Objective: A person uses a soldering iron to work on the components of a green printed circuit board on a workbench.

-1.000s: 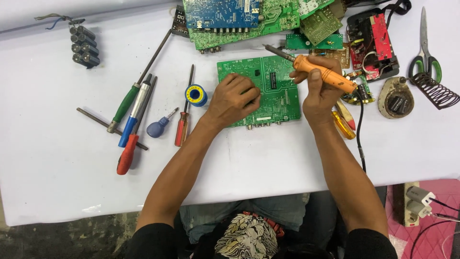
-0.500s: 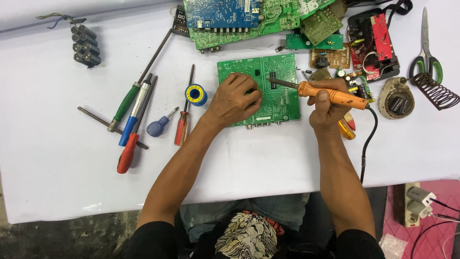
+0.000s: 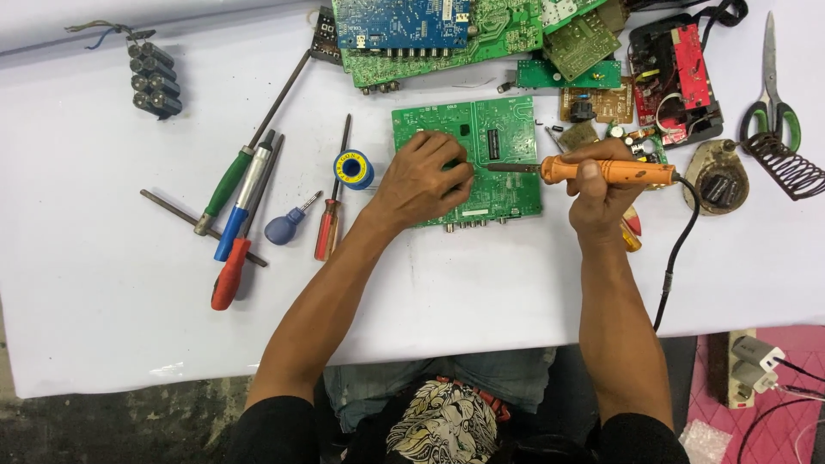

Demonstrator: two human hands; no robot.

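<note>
The green board lies flat on the white table, just in front of the person, below a heap of other boards. The left hand rests on the board's left half, fingers curled and pressing down with nothing held between them; that weight seems meant to keep the board from sliding under the tool. The right hand is clenched around the orange handle of the soldering iron, which lies nearly level with its dark tip over the board's middle, close to a black chip. Whether the tip touches the board cannot be told. The level hold keeps the hand off the board and lets the cord trail away over the table's edge to the right.

A solder reel sits just left of the board, within reach of the pressing hand. Screwdrivers lie in a loose row farther left, a battery pack well apart at the far corner. To the right are a coiled iron stand and scissors.

A second ago the iron pointed up and to the left at a steep slant, the hand higher on the board's right edge; now it has swung down to horizontal and the tip has come inward. The left hand has barely shifted.
</note>
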